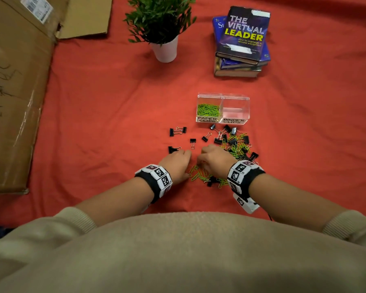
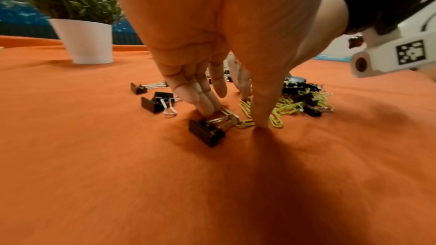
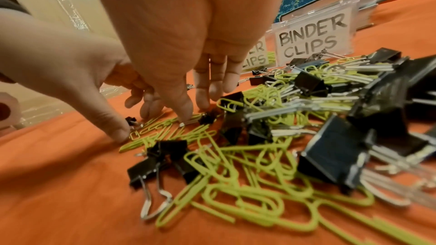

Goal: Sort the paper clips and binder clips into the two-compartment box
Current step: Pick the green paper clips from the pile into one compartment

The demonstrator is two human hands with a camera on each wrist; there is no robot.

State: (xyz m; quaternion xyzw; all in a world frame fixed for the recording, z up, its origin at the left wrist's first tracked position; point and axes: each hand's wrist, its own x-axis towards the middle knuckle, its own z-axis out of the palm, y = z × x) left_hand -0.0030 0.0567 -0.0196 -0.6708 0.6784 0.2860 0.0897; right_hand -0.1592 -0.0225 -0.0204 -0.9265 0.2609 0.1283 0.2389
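Note:
The clear two-compartment box stands on the red cloth. Its left half, labelled PAPER CLIPS, holds green paper clips; the BINDER CLIPS half looks empty. A mixed heap of black binder clips and green paper clips lies in front of the box. More green paper clips lie between my hands. My left hand points down with straight fingers on a binder clip's wire handles, and its thumb presses the cloth beside a paper clip. My right hand rests its straight fingertips on the clips and lifts nothing.
Loose binder clips lie left of the heap. A potted plant and a stack of books stand behind the box. A flattened cardboard box covers the left side.

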